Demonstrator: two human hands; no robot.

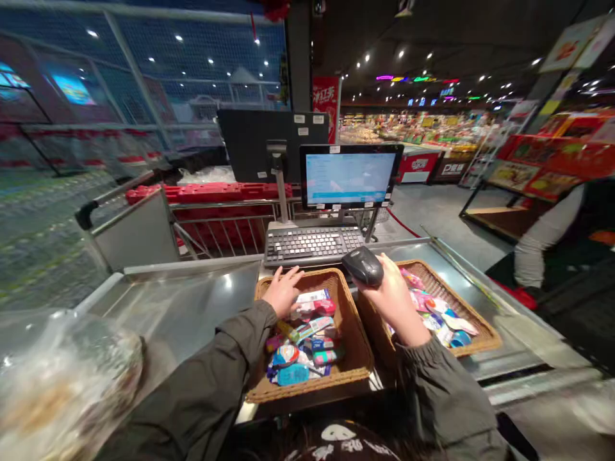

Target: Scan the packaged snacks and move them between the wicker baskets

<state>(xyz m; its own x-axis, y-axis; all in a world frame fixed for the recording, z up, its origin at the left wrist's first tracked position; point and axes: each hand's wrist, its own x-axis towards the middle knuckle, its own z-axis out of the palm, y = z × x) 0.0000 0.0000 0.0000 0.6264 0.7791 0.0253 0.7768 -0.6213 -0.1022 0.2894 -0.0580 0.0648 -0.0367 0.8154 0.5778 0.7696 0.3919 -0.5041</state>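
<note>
My right hand [391,296] grips a dark handheld barcode scanner [364,264], held above the gap between two wicker baskets. My left hand [282,289] reaches into the left basket [356,358], fingers spread and resting on the small colourful packets [303,342] inside. The right basket [480,336] holds more small packets [435,314]. Both arms wear dark olive sleeves.
A keyboard [312,244] and lit monitor [350,177] stand behind the baskets on a steel checkout counter [192,301]. A clear plastic bag [62,378] lies at the near left. Another person's grey sleeve [542,240] shows at right. Red crates and railings stand behind.
</note>
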